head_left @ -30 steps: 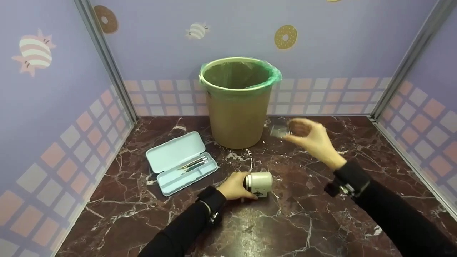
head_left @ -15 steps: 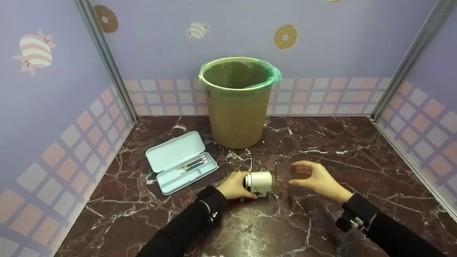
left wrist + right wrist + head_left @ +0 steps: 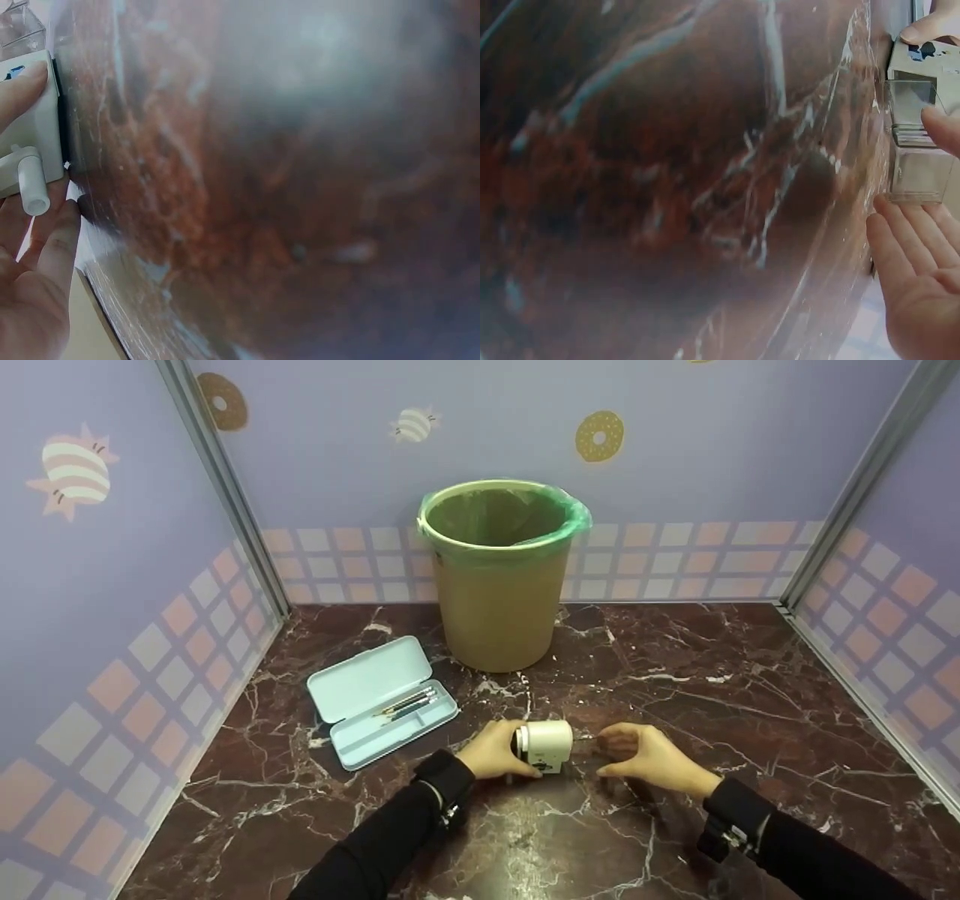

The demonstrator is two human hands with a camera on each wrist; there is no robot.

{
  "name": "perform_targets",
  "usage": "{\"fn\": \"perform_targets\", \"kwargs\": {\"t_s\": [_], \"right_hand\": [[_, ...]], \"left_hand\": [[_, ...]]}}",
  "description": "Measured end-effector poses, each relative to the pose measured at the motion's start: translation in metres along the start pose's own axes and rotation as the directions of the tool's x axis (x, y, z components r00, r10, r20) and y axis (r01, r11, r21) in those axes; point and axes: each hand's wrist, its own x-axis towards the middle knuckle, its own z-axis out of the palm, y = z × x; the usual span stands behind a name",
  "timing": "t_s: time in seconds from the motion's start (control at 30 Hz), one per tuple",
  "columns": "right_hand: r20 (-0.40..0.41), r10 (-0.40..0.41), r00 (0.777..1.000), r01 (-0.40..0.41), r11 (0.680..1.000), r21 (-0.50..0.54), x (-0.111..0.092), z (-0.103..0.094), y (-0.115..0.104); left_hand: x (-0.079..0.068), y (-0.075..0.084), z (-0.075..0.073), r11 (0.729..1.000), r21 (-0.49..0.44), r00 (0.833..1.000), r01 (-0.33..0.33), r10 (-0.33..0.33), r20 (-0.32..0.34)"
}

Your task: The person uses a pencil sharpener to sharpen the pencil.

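A cream hand-crank pencil sharpener [image 3: 550,744] lies at the middle front of the table. My left hand [image 3: 491,750] grips its left end, thumb toward me. In the left wrist view, the white crank handle [image 3: 34,187] sticks out beside the fingers. My right hand [image 3: 656,757] is just right of the sharpener. It holds a clear plastic shavings drawer [image 3: 922,172] between thumb and fingers, best seen in the right wrist view. The drawer lines up with the sharpener's open end, right at it. In the head view the drawer barely shows against the dark marble.
An open light-blue pencil case [image 3: 367,679] with several pencils [image 3: 409,703] lies to the left. Behind stands a tan trash bin [image 3: 499,607] with a green liner [image 3: 576,516]. Crumbs dot the marble table [image 3: 675,660]. Patterned walls [image 3: 712,472] enclose the back and sides.
My right hand has come down and toward me from beside the bin, carrying the clear drawer to the sharpener's right end. My left hand and the sharpener have stayed put.
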Motion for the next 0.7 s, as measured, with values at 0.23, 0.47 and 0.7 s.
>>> {"fn": "perform_targets", "kwargs": {"t_s": [0.23,0.47,0.7], "right_hand": [[0.032,0.011,0.999,-0.013,0.997,0.076,0.005,0.004,0.003],[0.050,0.008,0.999,-0.013,0.993,0.120,0.008,0.008,0.009],[0.051,0.026,0.998,-0.034,0.987,0.159,0.012,0.013,0.011]], "left_hand": [[0.001,-0.001,0.001,0.999,-0.040,1.000,-0.002,0.003,0.019],[0.001,-0.003,0.000,1.000,-0.020,1.000,-0.017,0.018,0.015],[0.001,-0.002,0.000,0.999,-0.033,1.000,-0.011,0.012,0.012]]}}
